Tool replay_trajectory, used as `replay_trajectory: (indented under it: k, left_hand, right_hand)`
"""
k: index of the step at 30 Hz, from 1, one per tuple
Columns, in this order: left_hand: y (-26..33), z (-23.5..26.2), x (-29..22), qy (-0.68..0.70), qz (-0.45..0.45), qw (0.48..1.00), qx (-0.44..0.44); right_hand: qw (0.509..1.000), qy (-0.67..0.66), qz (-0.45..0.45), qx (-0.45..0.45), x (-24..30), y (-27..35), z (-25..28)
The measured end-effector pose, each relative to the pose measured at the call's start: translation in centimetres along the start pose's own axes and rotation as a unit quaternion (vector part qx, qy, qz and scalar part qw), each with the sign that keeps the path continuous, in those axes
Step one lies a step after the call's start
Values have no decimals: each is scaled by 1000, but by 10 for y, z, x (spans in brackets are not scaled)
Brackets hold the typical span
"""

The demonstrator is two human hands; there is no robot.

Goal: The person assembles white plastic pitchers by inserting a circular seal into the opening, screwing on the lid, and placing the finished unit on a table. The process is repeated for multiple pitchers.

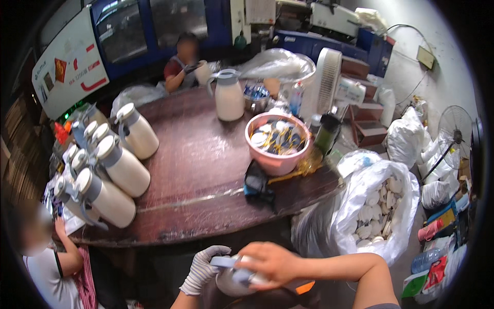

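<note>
Low in front of me, near my lap, is a cream thermos jug (229, 284) with a grey handle and top, its lower part out of sight. My left hand (201, 271), in a white striped glove, grips it beside the grey handle (222, 261). Bare fingers of my right hand (272, 263) curl over the lid, hiding most of it. An orange piece (305, 288) shows just beyond my right hand. On the table's left, several similar thermos jugs (122, 167) stand grouped; another single jug (229, 98) stands at the far middle.
The dark red table (177, 170) carries a pink basin (275, 164) of round lids and a black pouch (257, 184). A large plastic sack (350, 221) of pale parts stands at right. One co-worker (180, 69) sits across, another (56, 268) at left. Fans stand right.
</note>
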State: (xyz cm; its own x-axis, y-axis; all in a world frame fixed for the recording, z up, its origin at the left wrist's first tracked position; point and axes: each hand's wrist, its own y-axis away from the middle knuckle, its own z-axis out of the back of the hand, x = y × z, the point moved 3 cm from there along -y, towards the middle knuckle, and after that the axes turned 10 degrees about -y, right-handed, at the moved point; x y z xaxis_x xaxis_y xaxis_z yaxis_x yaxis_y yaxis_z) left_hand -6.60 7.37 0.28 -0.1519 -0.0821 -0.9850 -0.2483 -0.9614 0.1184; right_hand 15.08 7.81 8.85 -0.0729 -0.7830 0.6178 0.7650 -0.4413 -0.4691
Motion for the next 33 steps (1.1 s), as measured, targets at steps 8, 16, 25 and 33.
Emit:
replay_trajectory:
  k: [8,16,25,33]
  left_hand:
    - [-29,-15,24,33,133,989,-51]
    - [25,-55,-45,-95,-5,995,4]
    - [25,-3,-12,62,-26,994,87]
    - [31,-66,11,-150,-40,986,67]
  right_hand:
    - [996,33,-71,-51,11,1,-17]
    - [936,52,-338,-79,-55,39,2]
    - [986,37,116,118,-14,3,6]
    - [924,100,-368,-37,-67,3,2]
